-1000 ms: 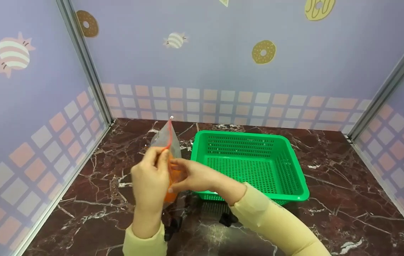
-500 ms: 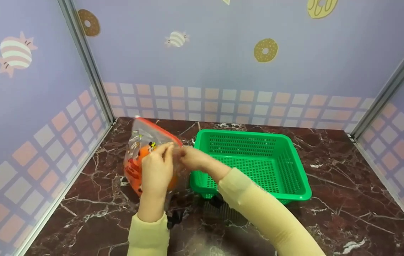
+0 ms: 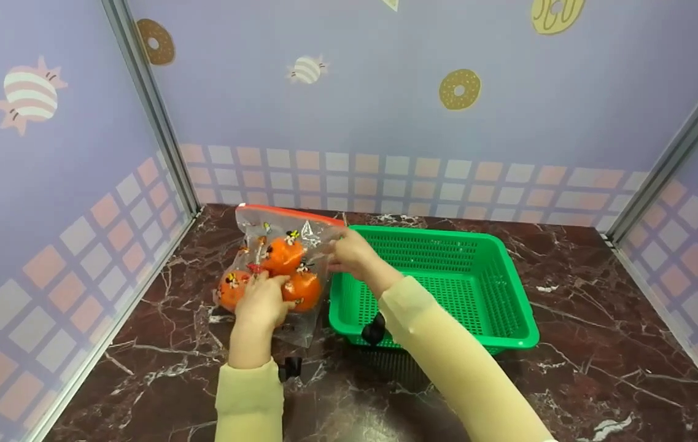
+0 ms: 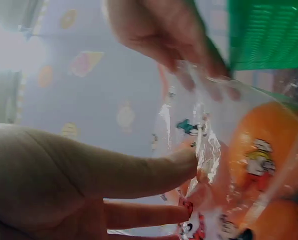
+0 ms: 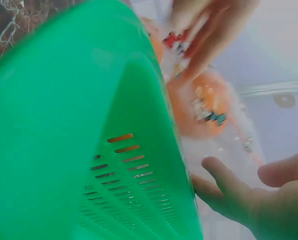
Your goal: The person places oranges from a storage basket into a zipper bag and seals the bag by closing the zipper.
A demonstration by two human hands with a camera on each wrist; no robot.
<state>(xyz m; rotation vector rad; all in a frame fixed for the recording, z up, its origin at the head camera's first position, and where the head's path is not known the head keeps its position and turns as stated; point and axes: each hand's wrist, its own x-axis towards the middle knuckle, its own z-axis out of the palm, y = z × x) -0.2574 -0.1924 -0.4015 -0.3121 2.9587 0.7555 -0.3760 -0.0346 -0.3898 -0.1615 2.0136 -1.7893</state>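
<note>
A clear zip bag (image 3: pixel 318 239) with a red zip strip and cartoon prints stands left of the basket. Several round orange fruits (image 3: pixel 302 290) show through its plastic. My left hand (image 3: pixel 261 302) rests on the bag's front, its fingers spread over the fruits. In the left wrist view its thumb and fingers (image 4: pixel 149 212) reach straight to the creased plastic. My right hand (image 3: pixel 355 253) touches the bag's upper right edge beside the zip strip. The right wrist view has that hand's thumb (image 5: pixel 281 172) and fingers extended, with a gap between them.
A green plastic basket (image 3: pixel 502 288) with slotted walls stands just right of the bag, under my right forearm. Both are on a dark red marbled tabletop (image 3: pixel 582 350). Patterned panels (image 3: pixel 385 110) enclose the back and sides. Black wrist mounts (image 3: pixel 290 368) sit at my wrists.
The bag has turned from edge-on to face me, so the fruits show. My left hand has moved down from the zip edge to the bag's front; my right hand has moved up and right.
</note>
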